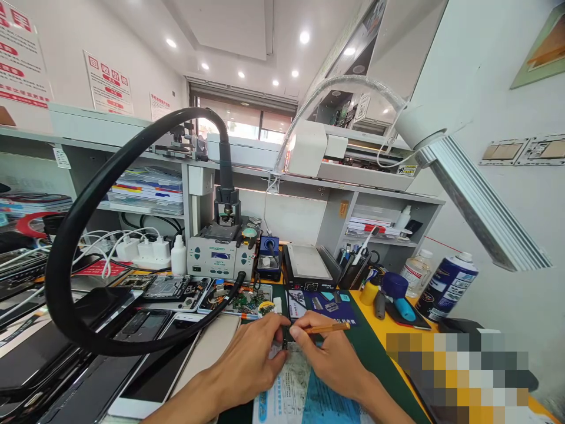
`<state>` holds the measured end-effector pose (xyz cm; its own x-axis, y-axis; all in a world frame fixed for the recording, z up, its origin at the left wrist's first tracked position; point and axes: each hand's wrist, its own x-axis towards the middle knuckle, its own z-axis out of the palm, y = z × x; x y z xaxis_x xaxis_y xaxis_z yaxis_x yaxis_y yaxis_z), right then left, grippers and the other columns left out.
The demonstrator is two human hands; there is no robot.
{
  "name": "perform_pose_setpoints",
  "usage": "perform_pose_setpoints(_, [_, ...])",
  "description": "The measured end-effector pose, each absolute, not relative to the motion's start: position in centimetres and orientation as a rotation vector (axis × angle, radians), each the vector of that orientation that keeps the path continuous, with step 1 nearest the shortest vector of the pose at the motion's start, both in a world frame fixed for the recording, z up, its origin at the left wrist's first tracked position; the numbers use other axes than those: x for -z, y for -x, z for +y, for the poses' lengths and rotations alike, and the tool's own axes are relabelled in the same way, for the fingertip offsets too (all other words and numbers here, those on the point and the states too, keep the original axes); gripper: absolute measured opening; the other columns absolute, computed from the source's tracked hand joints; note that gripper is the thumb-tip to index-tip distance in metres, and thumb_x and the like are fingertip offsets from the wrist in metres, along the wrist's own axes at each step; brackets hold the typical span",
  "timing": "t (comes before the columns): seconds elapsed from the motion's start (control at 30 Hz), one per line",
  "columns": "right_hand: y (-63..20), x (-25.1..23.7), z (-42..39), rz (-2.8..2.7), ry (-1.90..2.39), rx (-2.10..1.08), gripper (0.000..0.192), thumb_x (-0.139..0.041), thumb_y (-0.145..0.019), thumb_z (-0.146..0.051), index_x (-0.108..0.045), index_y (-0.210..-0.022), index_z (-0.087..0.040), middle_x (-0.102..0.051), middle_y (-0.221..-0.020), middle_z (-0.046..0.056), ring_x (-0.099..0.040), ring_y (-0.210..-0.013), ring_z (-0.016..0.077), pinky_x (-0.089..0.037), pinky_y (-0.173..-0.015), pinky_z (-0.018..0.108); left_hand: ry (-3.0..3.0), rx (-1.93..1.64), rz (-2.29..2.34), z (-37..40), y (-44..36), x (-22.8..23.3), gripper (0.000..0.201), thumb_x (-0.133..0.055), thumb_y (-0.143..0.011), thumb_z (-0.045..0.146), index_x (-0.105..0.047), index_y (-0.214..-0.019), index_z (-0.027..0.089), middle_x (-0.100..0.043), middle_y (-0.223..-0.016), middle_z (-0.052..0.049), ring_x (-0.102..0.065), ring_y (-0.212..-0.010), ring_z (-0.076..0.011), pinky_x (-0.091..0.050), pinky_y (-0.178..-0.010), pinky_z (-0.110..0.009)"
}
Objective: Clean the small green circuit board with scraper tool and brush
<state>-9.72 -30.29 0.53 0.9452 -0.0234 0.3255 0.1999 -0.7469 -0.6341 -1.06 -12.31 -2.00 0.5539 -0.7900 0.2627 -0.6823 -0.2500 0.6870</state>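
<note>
A small dark part (285, 340) is pinched by left hand (251, 359) fingers; an orange-handled tool (327, 327) is gripped by right hand (331, 353), just below soldering stn (220, 254)

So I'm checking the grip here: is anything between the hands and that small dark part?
Nothing visible is. The left hand pinches the small dark part directly, and the right hand, holding a thin orange-brown tool, meets it at the fingertips.
</note>
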Motion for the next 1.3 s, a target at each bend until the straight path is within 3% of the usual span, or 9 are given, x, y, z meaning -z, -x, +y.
perform_pose_setpoints(0.13, [9.71,-0.47,-30.22,-0.156,2.368,0.464,0.025,-0.051,-0.101,-0.039,-0.069,-0.097,-0.021,-0.068,-0.088,0.003,-0.064,-0.079,0.0153,-0.048,-0.07,0.026,-1.985,0.159,-1.183,-12.3,0.95,2.25,0.028,-0.058,-0.085,0.017,-0.056,-0.113,0.022,-0.066,-0.101,-0.002,-0.062,-0.084,-0.0201,-0.038,-0.066,-0.029])
perform_pose_setpoints(0.33, [9.78,-0.35,-30.39,-0.183,2.374,0.619,0.029,-0.045,-0.103,-0.035,-0.066,-0.092,-0.019,-0.066,-0.084,0.004,-0.061,-0.076,0.0158,-0.045,-0.073,0.029,-1.975,0.155,-1.178,-12.39,0.78,2.55,0.031,-0.059,-0.086,0.019,-0.056,-0.117,0.023,-0.066,-0.102,-0.002,-0.062,-0.083,-0.0195,-0.038,-0.067,-0.029])
perform_pose_setpoints(1.03, [9.73,-0.63,-29.94,-0.266,2.411,0.572,0.028,-0.046,-0.104,-0.032,-0.068,-0.092,-0.019,-0.068,-0.085,0.004,-0.063,-0.075,0.0142,-0.048,-0.068,0.025,-1.955,0.191,-1.172,-12.36,0.98,1.98,0.029,-0.06,-0.086,0.021,-0.059,-0.115,0.022,-0.069,-0.101,-0.001,-0.06,-0.073,-0.0169,-0.039,-0.063,-0.028])
perform_pose_setpoints(1.3, [9.8,-0.5,-29.97,-0.277,2.429,0.612,0.027,-0.046,-0.103,-0.031,-0.066,-0.09,-0.019,-0.067,-0.082,0.004,-0.062,-0.072,0.0139,-0.048,-0.067,0.025,-1.966,0.187,-1.169,-12.3,1.14,1.84,0.023,-0.061,-0.086,0.023,-0.059,-0.109,0.022,-0.069,-0.099,-0.001,-0.063,-0.082,-0.0194,-0.038,-0.064,-0.028])
